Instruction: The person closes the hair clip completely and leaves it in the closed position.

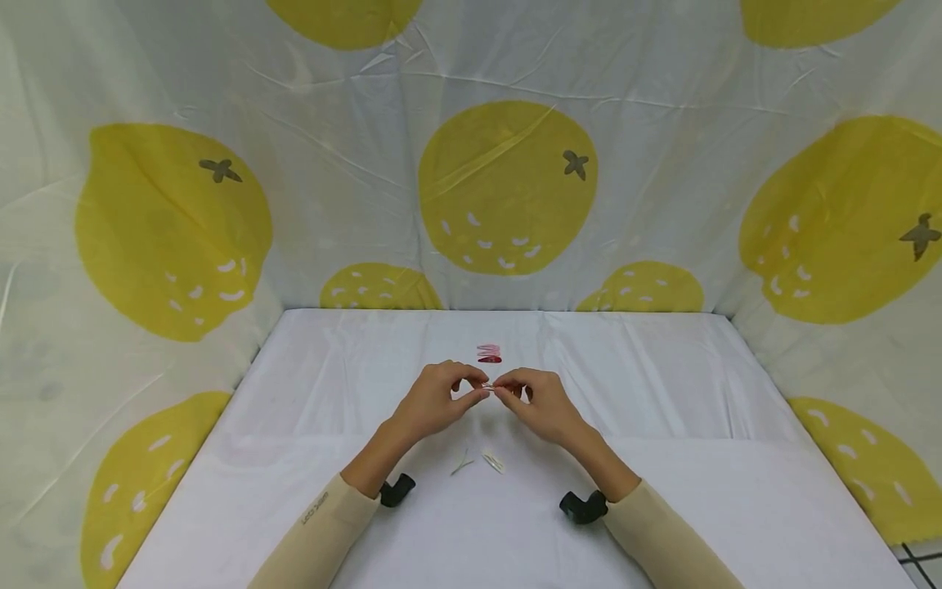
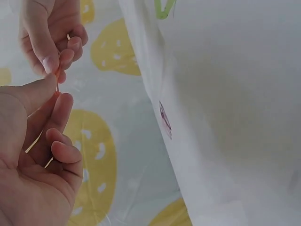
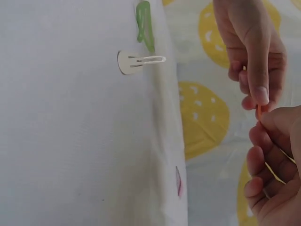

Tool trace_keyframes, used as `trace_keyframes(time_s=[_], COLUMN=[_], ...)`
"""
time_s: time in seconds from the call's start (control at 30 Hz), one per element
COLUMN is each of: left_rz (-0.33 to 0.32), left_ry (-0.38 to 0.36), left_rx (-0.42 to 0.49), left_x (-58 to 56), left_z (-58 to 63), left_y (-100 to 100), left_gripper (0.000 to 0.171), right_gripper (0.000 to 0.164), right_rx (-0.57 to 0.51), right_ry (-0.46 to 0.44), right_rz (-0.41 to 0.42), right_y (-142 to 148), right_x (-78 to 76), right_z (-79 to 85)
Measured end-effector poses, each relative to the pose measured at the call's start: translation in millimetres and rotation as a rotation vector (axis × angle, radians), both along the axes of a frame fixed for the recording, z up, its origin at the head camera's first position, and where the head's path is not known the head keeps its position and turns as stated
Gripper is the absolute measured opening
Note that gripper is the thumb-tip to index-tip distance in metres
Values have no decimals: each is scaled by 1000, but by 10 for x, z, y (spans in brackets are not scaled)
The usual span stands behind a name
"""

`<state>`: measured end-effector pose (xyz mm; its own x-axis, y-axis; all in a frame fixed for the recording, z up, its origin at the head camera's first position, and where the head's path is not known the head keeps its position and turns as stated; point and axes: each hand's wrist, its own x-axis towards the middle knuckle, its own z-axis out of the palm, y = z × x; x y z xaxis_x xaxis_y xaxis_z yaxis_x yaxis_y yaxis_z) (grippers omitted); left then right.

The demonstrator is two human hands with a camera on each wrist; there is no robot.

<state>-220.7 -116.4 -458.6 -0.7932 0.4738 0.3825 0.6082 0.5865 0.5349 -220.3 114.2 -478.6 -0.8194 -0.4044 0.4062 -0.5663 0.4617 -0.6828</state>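
Note:
Between my two hands, above the middle of the table, is a small thin orange hair clip (image 2: 58,81), seen edge-on and mostly covered by fingertips. My left hand (image 1: 440,398) pinches one end with thumb and index finger. The thumb and fingers of my right hand (image 1: 540,402) pinch the other end, so the fingertips of both hands nearly meet. Nearer my body lie a green snap hair clip (image 3: 145,23) and a cream snap hair clip (image 3: 130,62); the cream one has its prong lifted from its frame.
Beyond the hands, pink hair clips (image 1: 489,350) and a red hair clip (image 1: 489,359) lie in a row on the white-covered table (image 1: 633,376). A lemon-print curtain (image 1: 508,188) encloses the back and sides. Black wrist cameras (image 1: 584,508) sit at both cuffs.

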Motion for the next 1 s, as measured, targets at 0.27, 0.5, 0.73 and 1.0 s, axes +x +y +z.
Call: trace_keyframes(time_s=[0.27,0.5,0.73,1.0], left_rz=[32,45,70,77], left_ry=[26,28,58,73], left_rx=[6,53,93,93], left_x=[-115,-226,-334,-379], left_z=[46,57,85,71], left_y=[36,77,98,88], left_gripper=[24,23,23,23], right_gripper=[7,9,11,12], right_rx=[-33,-57,-84,-78], right_ry=[17,50,85,26], right_rz=[-31,-49,-62,-100], right_y=[26,37,12,-11], right_x=[-129,-221,-317,-363], right_z=[43,80,103,102])
